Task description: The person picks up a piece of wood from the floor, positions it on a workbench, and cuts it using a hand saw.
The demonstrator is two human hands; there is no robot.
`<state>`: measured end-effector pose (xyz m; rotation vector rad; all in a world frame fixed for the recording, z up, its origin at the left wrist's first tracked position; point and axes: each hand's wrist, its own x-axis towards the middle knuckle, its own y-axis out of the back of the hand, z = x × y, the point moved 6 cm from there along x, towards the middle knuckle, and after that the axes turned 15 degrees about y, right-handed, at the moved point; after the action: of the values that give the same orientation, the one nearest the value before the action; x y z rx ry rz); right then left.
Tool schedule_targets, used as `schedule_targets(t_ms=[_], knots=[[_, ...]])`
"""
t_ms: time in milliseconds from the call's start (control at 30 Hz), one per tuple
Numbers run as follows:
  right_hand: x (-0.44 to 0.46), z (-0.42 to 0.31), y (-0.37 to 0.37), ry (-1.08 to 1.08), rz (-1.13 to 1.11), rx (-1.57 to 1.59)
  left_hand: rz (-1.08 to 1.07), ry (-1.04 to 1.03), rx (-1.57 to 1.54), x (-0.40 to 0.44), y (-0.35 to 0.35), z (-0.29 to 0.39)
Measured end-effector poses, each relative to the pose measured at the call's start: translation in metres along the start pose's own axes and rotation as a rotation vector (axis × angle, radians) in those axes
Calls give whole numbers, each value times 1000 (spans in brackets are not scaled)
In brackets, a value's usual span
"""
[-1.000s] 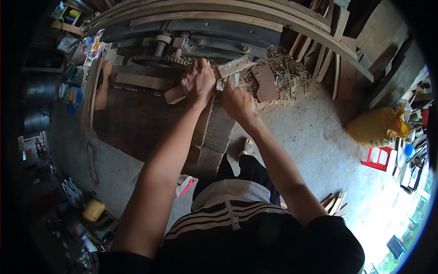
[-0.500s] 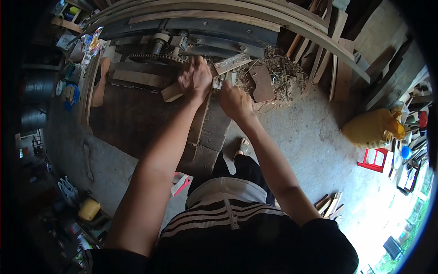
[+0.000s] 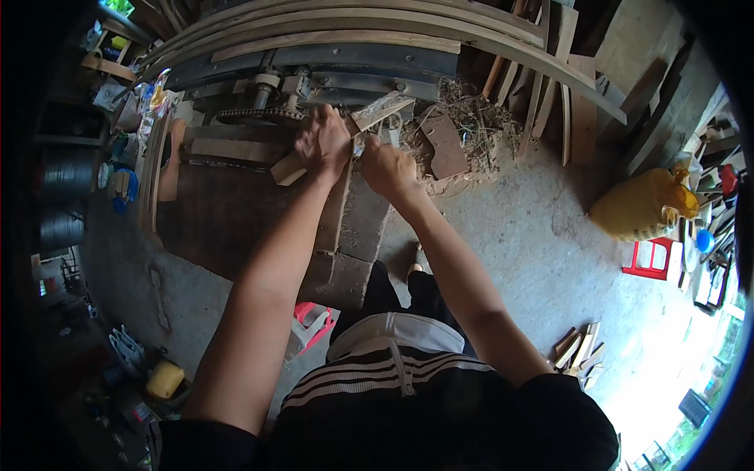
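Note:
My left hand (image 3: 323, 144) is closed, its fingers bent at the far end of a long wooden strip (image 3: 333, 216) lying along the side of the dark worktable (image 3: 228, 216). Just right of it, my right hand (image 3: 389, 167) is in a fist. A small pale piece (image 3: 359, 145) shows between the two hands; its kind is unclear. What each fist grips is hidden. A short wood block (image 3: 288, 169) lies left of my left wrist. Beyond my hands rests a rough piece of wood (image 3: 381, 111), tilted across the table's end.
A chain (image 3: 255, 115) and dark metal machine parts sit at the back left. Wood shavings (image 3: 491, 129) and a brown board (image 3: 445, 143) lie right of my hands. Long planks (image 3: 503, 35) span the back. A yellow sack (image 3: 636, 206) and red stool (image 3: 652, 259) stand right.
The view has shifted slightly. Both hands have come a little to the left and stay close together at the strip's far end, still closed.

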<state>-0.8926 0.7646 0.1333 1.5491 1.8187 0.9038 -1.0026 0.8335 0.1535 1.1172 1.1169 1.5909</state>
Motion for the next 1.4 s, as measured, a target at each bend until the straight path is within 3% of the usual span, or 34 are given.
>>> schedule_targets(t_ms=[200,467,667,933,1133,1267,1400], knots=[[-60,-1,13,-15,-117,-22,-32,26,13,-1,3,1],[-13,2,5,-17,-55,25,19,-16,-9,4,-2,0],[-53,2,7,-35,-97,-12,18,2,-11,5,-1,1],[-2,6,3,0,42,15,33,-5,7,6,2,3],[-39,1,11,-39,-132,-49,34,-12,-59,6,-3,-1],[-2,2,6,-38,-91,-15,47,-32,-59,9,0,1],[-22,4,4,-18,-33,-32,61,-37,-50,8,-2,1]])
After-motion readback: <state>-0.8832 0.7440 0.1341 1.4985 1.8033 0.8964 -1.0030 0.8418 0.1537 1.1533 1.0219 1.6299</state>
